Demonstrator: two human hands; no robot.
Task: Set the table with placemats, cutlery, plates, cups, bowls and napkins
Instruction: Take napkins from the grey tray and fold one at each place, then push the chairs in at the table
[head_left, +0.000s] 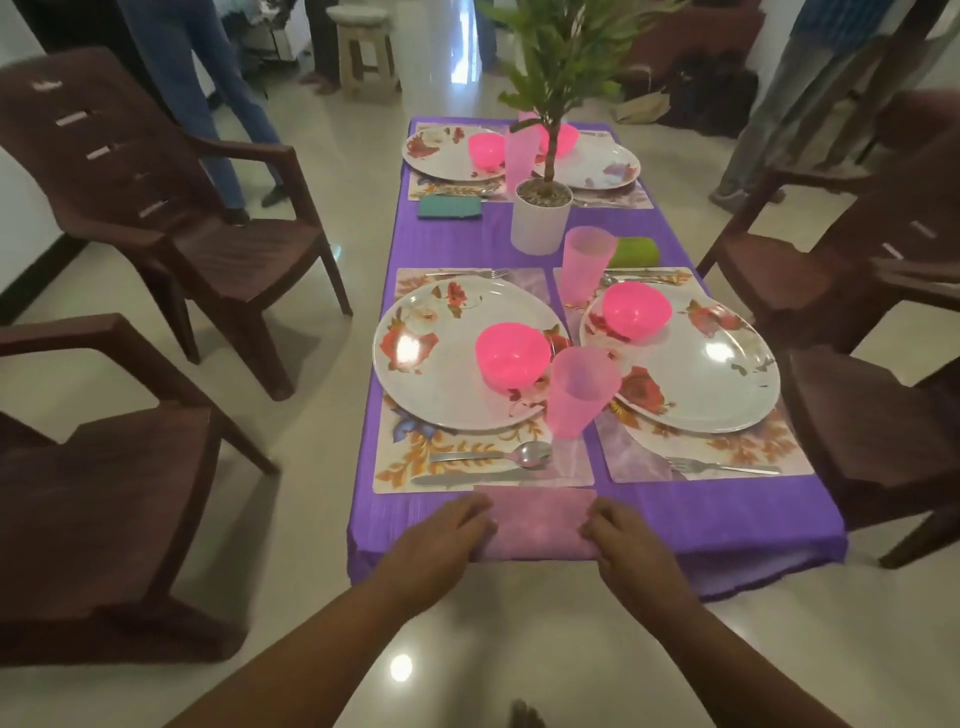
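A long counter draped in a purple cloth is seen running from 6 o'clock to 12 o'clock, flanked by dark brown plastic armchairs at 9 and 3 o'clock. Four floral rectangular placemats are laid on it; the near left placemat sits at 11 o'clock of the hands, the near right placemat at 1 o'clock. A large white floral plate is carried by the left mat and a second white floral plate by the right one. A white pot with a green plant stands at the counter's middle. A bright pink plastic bowl rests on the left plate, another pink bowl on the right plate. A translucent pink tumbler stands between the two near plates.

A folded pale purple napkin lies flat at the counter's near edge, at 6 o'clock of the left mat. It is pinched at its left end by the left hand and at its right end by the right hand, fingers curled on the cloth. A steel spoon and knife lie just beyond the napkin; a fork lies on the right mat.
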